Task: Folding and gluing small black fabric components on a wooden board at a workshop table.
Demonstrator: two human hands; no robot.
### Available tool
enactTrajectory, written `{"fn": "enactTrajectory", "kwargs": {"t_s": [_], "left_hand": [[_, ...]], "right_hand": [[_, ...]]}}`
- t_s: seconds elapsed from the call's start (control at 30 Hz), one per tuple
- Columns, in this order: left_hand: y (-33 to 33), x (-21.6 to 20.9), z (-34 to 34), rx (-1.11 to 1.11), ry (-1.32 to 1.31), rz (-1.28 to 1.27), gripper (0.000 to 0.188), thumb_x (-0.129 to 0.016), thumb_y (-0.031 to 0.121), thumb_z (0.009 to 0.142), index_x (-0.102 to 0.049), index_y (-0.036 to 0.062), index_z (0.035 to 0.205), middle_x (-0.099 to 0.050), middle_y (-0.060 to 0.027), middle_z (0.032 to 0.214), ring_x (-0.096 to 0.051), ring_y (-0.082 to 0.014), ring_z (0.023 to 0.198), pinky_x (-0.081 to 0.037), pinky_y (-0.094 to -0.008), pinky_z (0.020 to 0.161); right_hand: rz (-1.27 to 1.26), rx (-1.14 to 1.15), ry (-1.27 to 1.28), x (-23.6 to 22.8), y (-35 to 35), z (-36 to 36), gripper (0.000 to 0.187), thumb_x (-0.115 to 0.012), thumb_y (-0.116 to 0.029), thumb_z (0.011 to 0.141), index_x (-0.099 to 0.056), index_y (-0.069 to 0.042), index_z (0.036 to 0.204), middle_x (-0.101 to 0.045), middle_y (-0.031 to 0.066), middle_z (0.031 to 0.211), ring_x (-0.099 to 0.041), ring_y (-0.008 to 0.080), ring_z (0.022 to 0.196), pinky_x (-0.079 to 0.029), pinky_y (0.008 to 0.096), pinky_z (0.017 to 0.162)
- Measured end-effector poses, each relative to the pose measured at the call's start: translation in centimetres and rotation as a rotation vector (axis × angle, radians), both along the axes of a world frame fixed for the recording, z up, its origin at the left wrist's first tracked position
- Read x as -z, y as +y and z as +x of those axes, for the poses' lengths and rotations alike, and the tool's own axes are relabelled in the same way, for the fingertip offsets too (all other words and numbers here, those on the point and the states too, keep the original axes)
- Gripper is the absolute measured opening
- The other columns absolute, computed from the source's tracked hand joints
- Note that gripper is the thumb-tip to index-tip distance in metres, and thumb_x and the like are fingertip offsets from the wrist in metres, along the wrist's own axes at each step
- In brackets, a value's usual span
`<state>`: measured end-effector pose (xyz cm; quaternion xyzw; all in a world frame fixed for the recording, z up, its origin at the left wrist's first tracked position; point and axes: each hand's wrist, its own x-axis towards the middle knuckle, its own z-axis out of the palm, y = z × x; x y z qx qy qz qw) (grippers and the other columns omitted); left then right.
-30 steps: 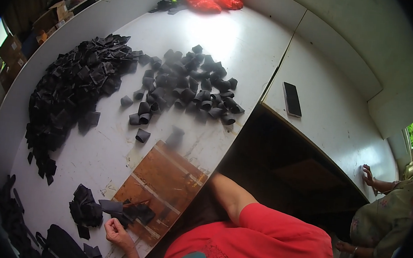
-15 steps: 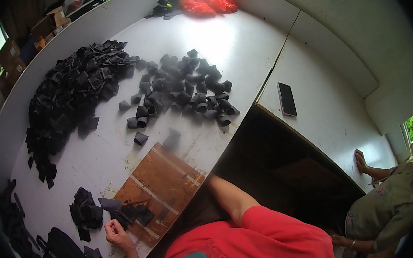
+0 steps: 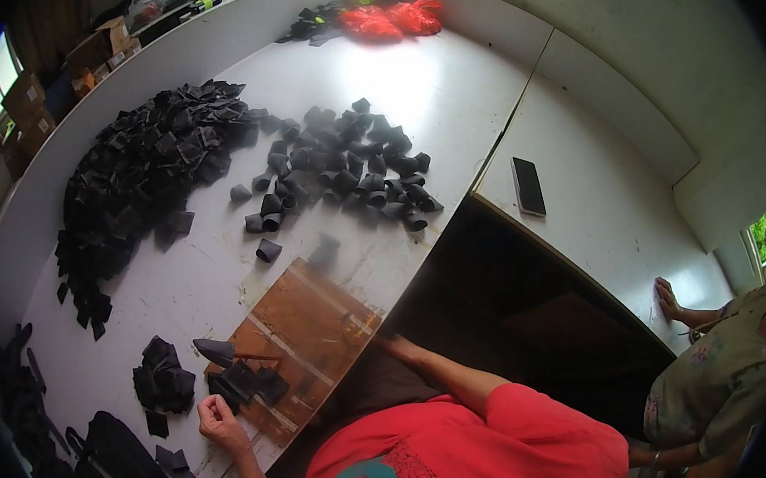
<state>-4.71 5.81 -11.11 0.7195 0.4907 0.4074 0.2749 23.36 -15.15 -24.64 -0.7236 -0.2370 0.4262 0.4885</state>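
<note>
My left hand (image 3: pixel 221 423) is closed, fingers curled in toward the thumb, at the near left corner of a brown wooden board (image 3: pixel 313 310). Whether anything is between its fingertips I cannot make out. Just beyond it, several flat black fabric pieces (image 3: pixel 247 382) lie on the board. A pointed black piece (image 3: pixel 213 351) sits at the left end of a thin brown rod (image 3: pixel 256 356) over the board. My right forearm (image 3: pixel 449 368) reaches to the table's edge; my right hand (image 3: pixel 396 347) is low beside that edge, its fingers hidden.
A small black heap (image 3: pixel 163 379) lies left of the board. Beyond are a large pile of flat black pieces (image 3: pixel 148 159) and many rolled black tubes (image 3: pixel 343 172). Red plastic bags (image 3: pixel 388 19) lie far back. A phone (image 3: pixel 528 186) and another person's hand (image 3: pixel 667 298) are at right.
The pointed black piece on the rod has swung away from my left hand. More of my right forearm shows, drawn back along the table's edge. The whole view has shifted slightly.
</note>
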Motion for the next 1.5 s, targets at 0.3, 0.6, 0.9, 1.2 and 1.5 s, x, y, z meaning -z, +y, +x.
{"fn": "enactTrajectory", "kwargs": {"t_s": [0.3, 0.6, 0.9, 1.2, 1.5], "left_hand": [[-0.1, 0.3, 0.0, 0.038, -0.115, 0.010, 0.009, -0.054, 0.007, 0.084, -0.053, -0.0007, 0.079, -0.050, -0.0023, 0.062, -0.043, -0.0091, 0.052, -0.036, -0.0240, 0.047], [0.0, 0.4, -0.4, 0.023, -0.076, 0.024, 0.008, -0.056, 0.006, 0.083, -0.054, -0.0007, 0.079, -0.052, -0.0034, 0.063, -0.046, -0.0097, 0.054, -0.039, -0.0244, 0.049], [0.2, 0.7, -0.5, 0.029, -0.134, 0.007, 0.008, -0.056, 0.006, 0.082, -0.054, -0.0010, 0.079, -0.052, -0.0036, 0.063, -0.046, -0.0097, 0.054, -0.039, -0.0246, 0.049], [0.4, 0.8, -0.4, 0.037, -0.157, 0.017, 0.012, -0.056, 0.008, 0.083, -0.053, -0.0012, 0.077, -0.050, -0.0028, 0.061, -0.044, -0.0090, 0.053, -0.037, -0.0243, 0.047], [0.4, 0.6, -0.5, 0.069, -0.192, 0.030, 0.012, -0.056, 0.008, 0.084, -0.053, -0.0005, 0.076, -0.048, -0.0015, 0.061, -0.042, -0.0085, 0.051, -0.035, -0.0233, 0.046]], "right_hand": [[-0.258, -0.099, 0.074, -3.0, -6.8, -1.4, 0.047, -0.042, -0.038, 0.090, -0.055, 0.003, 0.108, -0.058, 0.0168, 0.104, -0.053, 0.0219, 0.100, -0.041, 0.0304, 0.086], [-0.097, 0.052, 0.191, -3.3, -6.1, -2.0, 0.042, -0.044, -0.032, 0.091, -0.055, 0.005, 0.108, -0.058, 0.0131, 0.104, -0.052, 0.0170, 0.099, -0.041, 0.0280, 0.086], [-0.013, -0.303, -0.282, -1.7, -5.5, -2.0, 0.036, -0.038, -0.024, 0.092, -0.050, 0.001, 0.115, -0.054, 0.0163, 0.113, -0.051, 0.0256, 0.106, -0.038, 0.0313, 0.093], [-0.058, -0.130, 0.045, -2.8, -4.6, -2.1, 0.035, -0.042, -0.023, 0.090, -0.051, 0.000, 0.115, -0.055, 0.0162, 0.112, -0.053, 0.0254, 0.104, -0.039, 0.0295, 0.092], [-0.180, 0.043, 0.039, -0.5, -3.5, -1.8, 0.043, -0.047, -0.037, 0.088, -0.059, 0.001, 0.105, -0.062, 0.0116, 0.095, -0.057, 0.0199, 0.091, -0.044, 0.0301, 0.081]]}}
